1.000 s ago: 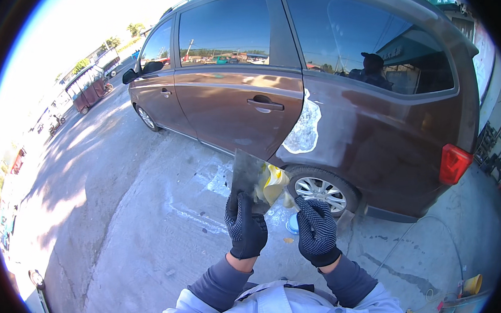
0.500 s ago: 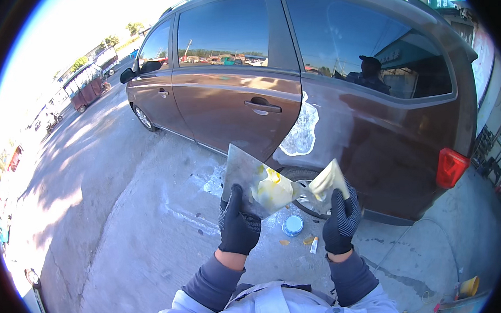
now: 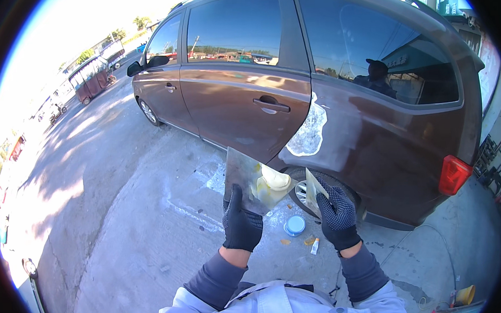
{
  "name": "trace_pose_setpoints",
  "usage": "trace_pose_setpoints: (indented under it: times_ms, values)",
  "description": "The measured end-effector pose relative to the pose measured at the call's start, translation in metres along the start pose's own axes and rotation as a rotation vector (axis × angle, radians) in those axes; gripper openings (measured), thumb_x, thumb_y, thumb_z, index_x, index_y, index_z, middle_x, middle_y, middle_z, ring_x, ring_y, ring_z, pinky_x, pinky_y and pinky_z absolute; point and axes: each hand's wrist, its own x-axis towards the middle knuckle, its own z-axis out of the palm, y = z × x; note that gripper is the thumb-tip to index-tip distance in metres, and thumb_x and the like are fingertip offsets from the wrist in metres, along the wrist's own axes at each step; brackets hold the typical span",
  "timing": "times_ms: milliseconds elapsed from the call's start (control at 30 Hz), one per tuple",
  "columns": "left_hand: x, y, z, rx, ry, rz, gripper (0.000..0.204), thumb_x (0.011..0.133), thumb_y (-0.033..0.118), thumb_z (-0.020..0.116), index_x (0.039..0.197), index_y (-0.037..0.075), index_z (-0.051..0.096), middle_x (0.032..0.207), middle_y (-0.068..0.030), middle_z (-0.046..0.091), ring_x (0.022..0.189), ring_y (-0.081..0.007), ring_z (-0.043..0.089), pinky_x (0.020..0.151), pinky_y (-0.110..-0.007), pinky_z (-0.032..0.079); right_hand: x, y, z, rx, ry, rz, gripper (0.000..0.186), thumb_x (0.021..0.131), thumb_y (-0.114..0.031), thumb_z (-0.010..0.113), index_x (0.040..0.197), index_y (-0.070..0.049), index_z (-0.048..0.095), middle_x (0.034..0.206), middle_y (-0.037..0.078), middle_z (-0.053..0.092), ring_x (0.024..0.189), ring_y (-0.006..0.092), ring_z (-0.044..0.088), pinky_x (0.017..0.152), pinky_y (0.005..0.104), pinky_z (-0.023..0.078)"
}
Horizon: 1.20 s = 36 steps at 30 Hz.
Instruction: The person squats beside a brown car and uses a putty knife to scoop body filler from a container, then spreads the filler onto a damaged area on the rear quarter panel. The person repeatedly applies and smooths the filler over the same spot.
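Note:
My left hand (image 3: 242, 220), in a dark dotted work glove, is closed on the lower edge of a flat grey mixing plate (image 3: 240, 171). A thick mound of pale yellow putty (image 3: 274, 180) lies on the plate's right part, with darker yellow smears beside it. In my gloved right hand (image 3: 339, 214) is a putty spreader (image 3: 313, 190), tilted nearly edge-on just right of the plate and apart from it. Beyond both hands stands a brown car (image 3: 241, 102). A whitish bare patch (image 3: 309, 131) marks its rear side panel, above the wheel (image 3: 305, 193).
On the concrete below my hands are a round blue-lidded tin (image 3: 294, 225) and a small white tube (image 3: 315, 246). A hose (image 3: 448, 247) and a yellow cup-shaped object (image 3: 465, 295) lie at the lower right. Further off at left is a red three-wheeler (image 3: 90, 82).
The putty that was on the spreader now sits as a mound on the plate. My right hand has turned the spreader edge-on, and the view has shifted slightly.

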Motion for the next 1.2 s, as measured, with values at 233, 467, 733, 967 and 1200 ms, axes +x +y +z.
trace_pose_setpoints:
  times_ms: [233, 467, 733, 967, 1200]
  values:
    - [-0.014, -0.020, 0.021, 0.801, -0.118, 0.430, 0.032, 0.111, 0.020, 0.048, 0.135, 0.001, 0.055, 0.128, -0.0125, 0.061, 0.115, -0.0221, 0.063, 0.096, -0.035, 0.053, -0.025, -0.037, 0.059, -0.074, 0.089, -0.307, 0.044, 0.089, -0.003, 0.069, 0.132, -0.011, 0.069, 0.100, 0.016, 0.066, 0.087, 0.0304, 0.065, 0.076, 0.0391, 0.054]
    - [-0.020, -0.021, 0.025, 0.850, -0.078, 0.584, 0.029, 0.109, 0.014, 0.049, 0.132, -0.001, 0.058, 0.123, -0.0140, 0.064, 0.110, -0.0210, 0.064, 0.093, -0.033, 0.052, -0.013, -0.030, 0.026, -0.049, 0.267, -0.140, 0.041, 0.089, 0.001, 0.068, 0.129, -0.001, 0.069, 0.101, 0.018, 0.065, 0.087, 0.0321, 0.064, 0.076, 0.0395, 0.053]
    - [-0.022, -0.027, 0.026, 0.852, -0.155, 0.404, 0.029, 0.106, 0.006, 0.050, 0.132, -0.002, 0.059, 0.117, -0.0166, 0.066, 0.105, -0.0234, 0.064, 0.092, -0.036, 0.050, -0.031, -0.031, 0.055, 0.068, 0.040, -0.222, 0.043, 0.088, 0.002, 0.067, 0.131, -0.004, 0.068, 0.108, 0.019, 0.064, 0.095, 0.0349, 0.063, 0.084, 0.0434, 0.053]
    - [-0.011, -0.002, 0.038, 0.754, -0.059, 0.328, 0.032, 0.110, 0.019, 0.049, 0.129, -0.004, 0.060, 0.116, -0.0094, 0.065, 0.109, -0.0152, 0.058, 0.094, -0.031, 0.048, -0.035, -0.006, 0.039, 0.107, 0.037, -0.110, 0.035, 0.094, 0.000, 0.063, 0.129, 0.000, 0.067, 0.106, 0.018, 0.066, 0.101, 0.0339, 0.064, 0.090, 0.0431, 0.051]
    - [-0.004, 0.002, 0.018, -0.028, -0.029, -0.406, 0.036, 0.106, 0.027, 0.057, 0.134, 0.003, 0.056, 0.122, -0.0088, 0.066, 0.114, -0.0222, 0.064, 0.103, -0.038, 0.050, -0.003, 0.035, -0.003, -0.092, 0.396, -0.180, 0.038, 0.095, 0.002, 0.063, 0.133, 0.003, 0.062, 0.117, 0.021, 0.065, 0.102, 0.0334, 0.067, 0.091, 0.0392, 0.054]
